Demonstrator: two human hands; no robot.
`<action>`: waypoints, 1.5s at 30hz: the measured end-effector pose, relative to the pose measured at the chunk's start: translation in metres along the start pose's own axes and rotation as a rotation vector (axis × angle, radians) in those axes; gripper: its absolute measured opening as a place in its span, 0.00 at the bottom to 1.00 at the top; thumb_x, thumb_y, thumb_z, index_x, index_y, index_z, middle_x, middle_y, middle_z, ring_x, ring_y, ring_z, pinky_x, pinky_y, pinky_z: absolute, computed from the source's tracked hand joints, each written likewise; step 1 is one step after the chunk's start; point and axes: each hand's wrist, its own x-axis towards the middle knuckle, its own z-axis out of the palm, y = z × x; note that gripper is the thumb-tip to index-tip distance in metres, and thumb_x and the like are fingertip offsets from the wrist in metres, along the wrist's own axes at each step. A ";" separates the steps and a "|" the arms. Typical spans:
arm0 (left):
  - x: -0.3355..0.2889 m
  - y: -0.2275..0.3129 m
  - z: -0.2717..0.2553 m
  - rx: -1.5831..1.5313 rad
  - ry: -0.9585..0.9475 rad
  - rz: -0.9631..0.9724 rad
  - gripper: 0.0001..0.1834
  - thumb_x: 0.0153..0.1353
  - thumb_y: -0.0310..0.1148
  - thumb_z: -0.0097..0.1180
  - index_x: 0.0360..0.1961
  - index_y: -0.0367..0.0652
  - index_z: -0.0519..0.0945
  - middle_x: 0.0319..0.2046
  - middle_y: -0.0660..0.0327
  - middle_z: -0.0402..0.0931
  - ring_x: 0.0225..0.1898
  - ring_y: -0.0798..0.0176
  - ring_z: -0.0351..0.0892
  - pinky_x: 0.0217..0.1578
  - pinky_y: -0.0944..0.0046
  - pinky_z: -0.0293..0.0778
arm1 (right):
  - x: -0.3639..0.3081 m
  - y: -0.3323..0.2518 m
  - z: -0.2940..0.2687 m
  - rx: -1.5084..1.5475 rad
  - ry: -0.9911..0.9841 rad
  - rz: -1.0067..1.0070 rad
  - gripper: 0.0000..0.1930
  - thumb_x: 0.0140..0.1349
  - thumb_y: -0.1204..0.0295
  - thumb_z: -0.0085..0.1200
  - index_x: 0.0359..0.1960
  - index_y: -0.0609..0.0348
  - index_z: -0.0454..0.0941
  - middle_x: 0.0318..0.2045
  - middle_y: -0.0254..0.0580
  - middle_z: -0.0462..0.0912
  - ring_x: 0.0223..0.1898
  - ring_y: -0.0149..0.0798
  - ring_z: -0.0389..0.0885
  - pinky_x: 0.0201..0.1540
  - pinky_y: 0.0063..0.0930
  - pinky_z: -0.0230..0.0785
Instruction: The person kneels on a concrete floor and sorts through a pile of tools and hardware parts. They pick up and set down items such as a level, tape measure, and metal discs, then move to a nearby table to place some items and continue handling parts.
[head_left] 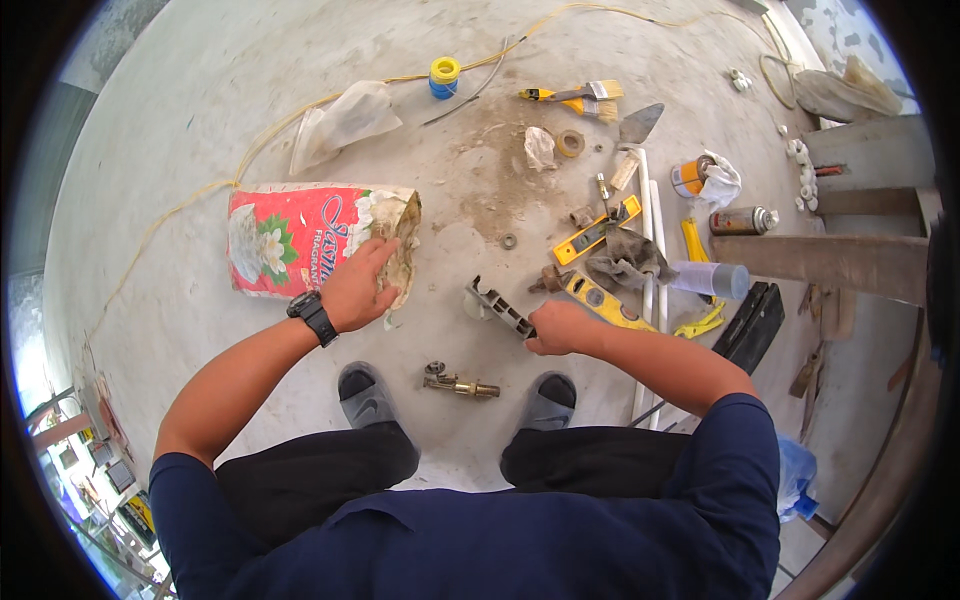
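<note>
So your left hand (357, 288) pressed flat on the sack (320, 238) at ten o'clock, fingers apart. Your right hand (560, 328) gripped the metal bar (498, 308). Next, I think, you needed to scoop carefully.

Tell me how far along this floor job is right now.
Early, it seems. Done: tools laid out and the red sack torn open. In hand: left hand at the sack's mouth, right hand gripping a grey tool. Left: brass fitting and white pipes lie untouched.

Red flower-printed sack (300, 240), grey tool (500, 308)
</note>
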 end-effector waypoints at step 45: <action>0.055 0.016 -0.023 0.320 -0.250 0.155 0.25 0.68 0.47 0.59 0.51 0.34 0.82 0.44 0.44 0.83 0.47 0.41 0.82 0.51 0.48 0.78 | -0.497 0.015 -0.224 -0.079 1.878 0.591 0.13 0.64 0.72 0.64 0.50 0.55 0.85 0.37 0.40 0.88 0.36 0.30 0.86 0.41 0.27 0.79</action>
